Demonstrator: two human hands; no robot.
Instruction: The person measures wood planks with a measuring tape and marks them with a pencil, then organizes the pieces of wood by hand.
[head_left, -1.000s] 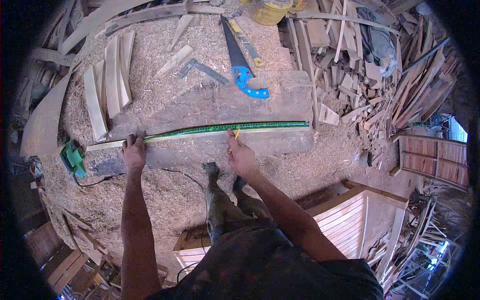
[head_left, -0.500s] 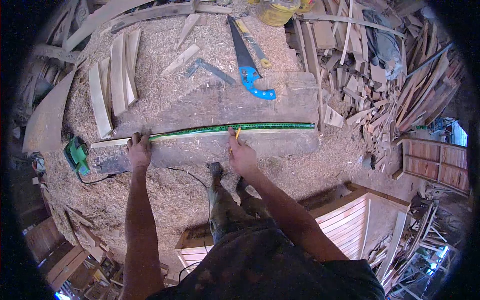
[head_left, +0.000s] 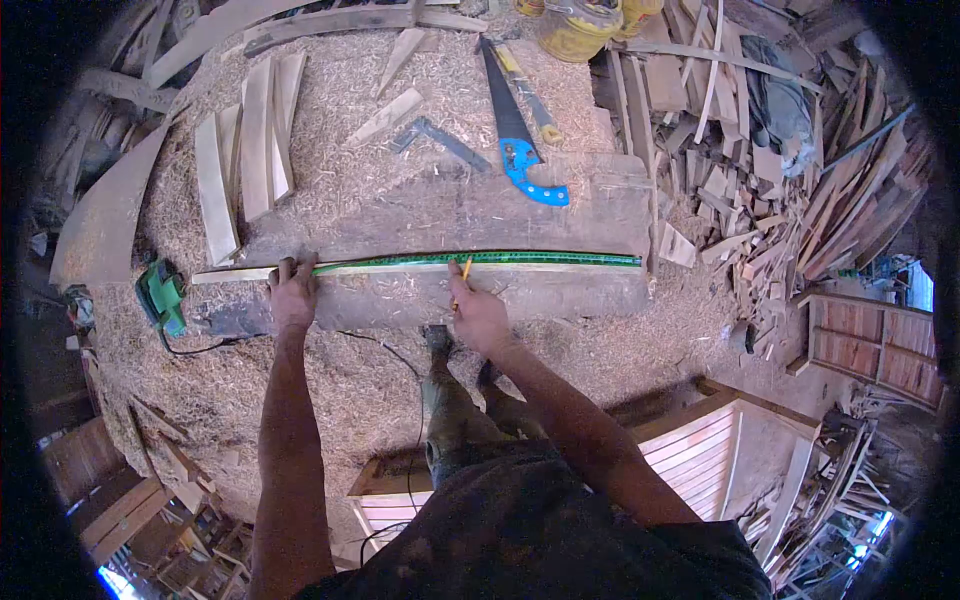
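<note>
A long thin wooden strip (head_left: pixel 232 276) lies across the wide plank, with a green measuring tape (head_left: pixel 560 258) stretched along it to the right end. Near the strip's left end, my left hand (head_left: pixel 292 295) closes its fingers over the strip and the tape's left part. Around the middle of the tape, my right hand (head_left: pixel 480 318) grips a yellow pencil (head_left: pixel 466 270). The pencil's upper end points toward the tape; whether it touches is too small to tell.
Beyond the strip lie a blue-handled handsaw (head_left: pixel 520 160), a metal square (head_left: pixel 450 145) and curved wood pieces (head_left: pixel 258 140). A green power tool (head_left: pixel 162 298) with a cord sits at left. Scrap wood (head_left: pixel 730 190) is heaped at right, and a yellow bucket (head_left: pixel 577 32) stands at the back.
My right hand with the pencil has shifted slightly left along the tape. My left hand stays near the strip's left end. The whole view has shifted a little.
</note>
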